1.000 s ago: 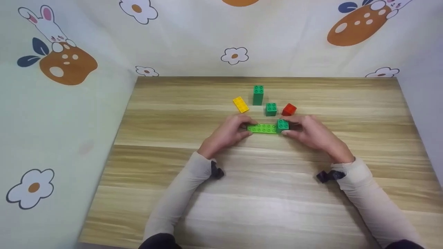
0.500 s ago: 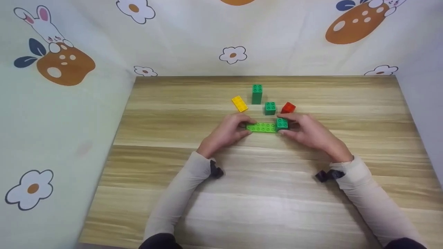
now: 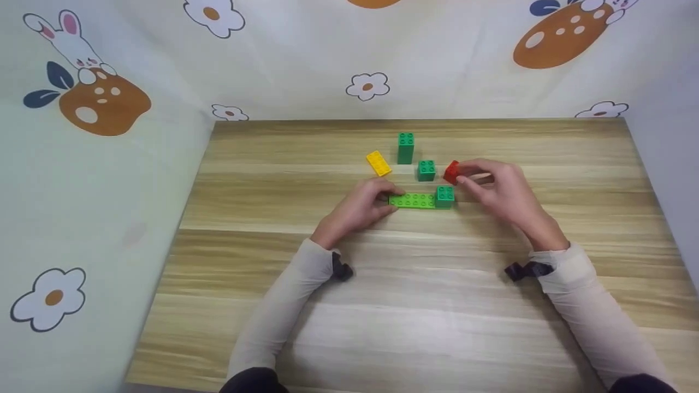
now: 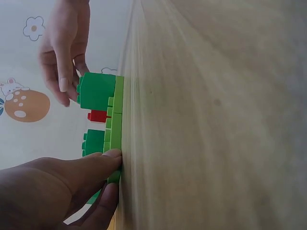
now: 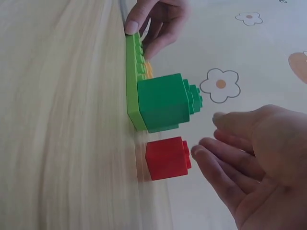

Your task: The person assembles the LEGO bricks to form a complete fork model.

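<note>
One red block (image 5: 165, 159) just below the right hand (image 3: 508, 191)

I see the left hand (image 3: 363, 206) gripping the light green plate (image 3: 412, 201), green brick (image 3: 445, 197) on its far end. Right hand (image 3: 505, 189) at the red brick (image 3: 451, 172) (contact? can't tell from here). Behind: yellow plate (image 3: 378, 164), tall green block (image 3: 406, 151), second green brick (image 3: 426, 171).
</note>
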`<state>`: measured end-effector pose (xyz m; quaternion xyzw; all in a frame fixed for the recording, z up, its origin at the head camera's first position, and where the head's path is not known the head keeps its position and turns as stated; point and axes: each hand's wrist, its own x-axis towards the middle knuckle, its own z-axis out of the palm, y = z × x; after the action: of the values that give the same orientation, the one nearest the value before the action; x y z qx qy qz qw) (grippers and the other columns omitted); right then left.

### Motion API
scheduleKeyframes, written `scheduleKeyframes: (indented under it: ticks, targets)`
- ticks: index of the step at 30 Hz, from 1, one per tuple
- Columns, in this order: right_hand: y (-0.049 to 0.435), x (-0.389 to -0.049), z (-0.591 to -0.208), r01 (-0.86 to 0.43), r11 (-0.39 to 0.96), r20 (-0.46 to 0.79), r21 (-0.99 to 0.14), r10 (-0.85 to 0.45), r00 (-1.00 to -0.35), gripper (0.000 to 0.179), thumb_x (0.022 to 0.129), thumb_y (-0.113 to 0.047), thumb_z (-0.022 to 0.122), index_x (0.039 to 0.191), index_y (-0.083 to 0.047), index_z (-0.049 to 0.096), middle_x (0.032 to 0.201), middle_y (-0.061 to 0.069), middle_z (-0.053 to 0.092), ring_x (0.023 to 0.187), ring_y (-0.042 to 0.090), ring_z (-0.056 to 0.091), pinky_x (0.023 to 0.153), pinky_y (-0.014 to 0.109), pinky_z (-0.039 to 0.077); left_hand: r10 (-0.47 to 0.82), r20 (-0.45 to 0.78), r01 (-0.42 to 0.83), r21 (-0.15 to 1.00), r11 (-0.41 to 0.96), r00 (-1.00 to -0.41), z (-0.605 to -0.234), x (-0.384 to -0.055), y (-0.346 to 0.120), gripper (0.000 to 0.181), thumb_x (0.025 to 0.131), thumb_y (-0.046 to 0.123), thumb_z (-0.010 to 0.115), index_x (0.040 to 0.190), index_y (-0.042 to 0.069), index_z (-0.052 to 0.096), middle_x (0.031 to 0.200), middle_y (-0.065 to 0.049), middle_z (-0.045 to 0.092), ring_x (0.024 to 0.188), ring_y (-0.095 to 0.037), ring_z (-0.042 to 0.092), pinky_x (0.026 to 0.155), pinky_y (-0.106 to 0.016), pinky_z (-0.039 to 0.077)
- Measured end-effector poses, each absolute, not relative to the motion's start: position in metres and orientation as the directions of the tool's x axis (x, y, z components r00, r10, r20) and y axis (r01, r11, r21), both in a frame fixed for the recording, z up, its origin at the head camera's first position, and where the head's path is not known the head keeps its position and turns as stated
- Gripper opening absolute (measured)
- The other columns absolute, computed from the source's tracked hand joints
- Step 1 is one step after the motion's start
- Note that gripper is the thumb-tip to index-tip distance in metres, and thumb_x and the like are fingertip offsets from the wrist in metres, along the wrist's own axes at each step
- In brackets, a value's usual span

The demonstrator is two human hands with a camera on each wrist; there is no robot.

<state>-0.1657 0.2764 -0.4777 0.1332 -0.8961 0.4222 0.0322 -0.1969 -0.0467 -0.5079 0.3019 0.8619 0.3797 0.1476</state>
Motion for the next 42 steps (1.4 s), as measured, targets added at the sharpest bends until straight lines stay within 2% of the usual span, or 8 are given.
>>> scheduleKeyframes:
  ticks: [4, 7, 12, 18, 28, 34, 42]
  targets:
    - [0.279, -0.169, -0.48, -0.266, 0.621, 0.201, -0.737, -0.175, -0.964, 0.028, 0.099, -0.006, 0.079, 0.126, -0.003, 0.078, 0.124, 0.019, 0.078, 0.106, 0.035, 0.078, 0.092, 0.037, 0.067, 0.629, -0.028, 0.41, 0.736, 0.539, -0.777, -0.507, -0.197, -0.047, 0.036, 0.099, 0.011, 0.08, 0.135, 0.012, 0.076, 0.133, -0.006, 0.076, 0.12, -0.02, 0.069, 0.108, -0.036, 0.058]
    - [0.279, -0.171, -0.484, -0.256, 0.632, 0.196, -0.731, -0.165, -0.967, 0.031, 0.097, -0.004, 0.08, 0.128, -0.003, 0.076, 0.128, 0.022, 0.075, 0.107, 0.04, 0.078, 0.094, 0.054, 0.065, 0.628, -0.024, 0.414, 0.732, 0.541, -0.778, -0.508, -0.196, -0.047, 0.036, 0.099, 0.011, 0.08, 0.135, 0.012, 0.076, 0.133, -0.006, 0.076, 0.12, -0.02, 0.069, 0.109, -0.036, 0.058]
    - [0.279, -0.173, -0.49, -0.243, 0.648, 0.179, -0.722, -0.164, -0.97, 0.035, 0.095, -0.004, 0.081, 0.129, -0.003, 0.075, 0.131, 0.021, 0.074, 0.117, 0.041, 0.072, 0.1, 0.061, 0.062, 0.633, -0.015, 0.425, 0.729, 0.537, -0.774, -0.508, -0.196, -0.047, 0.036, 0.099, 0.011, 0.08, 0.134, 0.012, 0.076, 0.133, -0.006, 0.076, 0.121, -0.021, 0.069, 0.109, -0.037, 0.057]
    - [0.275, -0.179, -0.496, -0.241, 0.67, 0.175, -0.702, -0.165, -0.97, 0.04, 0.095, -0.006, 0.083, 0.133, 0.0, 0.073, 0.129, 0.022, 0.074, 0.119, 0.04, 0.072, 0.101, 0.059, 0.061, 0.631, 0.001, 0.431, 0.731, 0.529, -0.775, -0.51, -0.196, -0.048, 0.035, 0.098, 0.01, 0.08, 0.133, 0.01, 0.076, 0.131, -0.007, 0.076, 0.119, -0.021, 0.069, 0.107, -0.036, 0.058]
    - [0.27, -0.186, -0.497, -0.178, 0.669, 0.098, -0.721, -0.156, -0.983, 0.042, 0.096, -0.005, 0.081, 0.137, 0.002, 0.07, 0.128, 0.024, 0.075, 0.109, 0.039, 0.078, 0.099, 0.054, 0.063, 0.629, -0.016, 0.412, 0.742, 0.529, -0.777, -0.51, -0.195, -0.048, 0.036, 0.099, 0.01, 0.079, 0.134, 0.012, 0.076, 0.134, -0.005, 0.076, 0.121, -0.018, 0.069, 0.109, -0.033, 0.058]
    - [0.272, -0.184, -0.494, -0.173, 0.65, 0.099, -0.74, -0.149, -0.984, 0.042, 0.097, -0.009, 0.081, 0.137, -0.002, 0.071, 0.128, 0.019, 0.077, 0.109, 0.035, 0.079, 0.093, 0.036, 0.065, 0.621, -0.029, 0.404, 0.735, 0.544, -0.783, -0.51, -0.194, -0.048, 0.036, 0.099, 0.011, 0.08, 0.135, 0.014, 0.076, 0.134, -0.003, 0.076, 0.12, -0.016, 0.069, 0.108, -0.031, 0.058]
    - [0.27, -0.179, -0.48, -0.24, 0.596, 0.21, -0.766, -0.121, -0.97, 0.04, 0.097, -0.017, 0.083, 0.136, -0.009, 0.075, 0.125, 0.013, 0.078, 0.11, 0.029, 0.077, 0.088, 0.016, 0.062, 0.628, -0.014, 0.418, 0.734, 0.535, -0.778, -0.51, -0.197, -0.046, 0.036, 0.099, 0.011, 0.08, 0.135, 0.013, 0.076, 0.133, -0.004, 0.076, 0.12, -0.017, 0.069, 0.108, -0.032, 0.058]
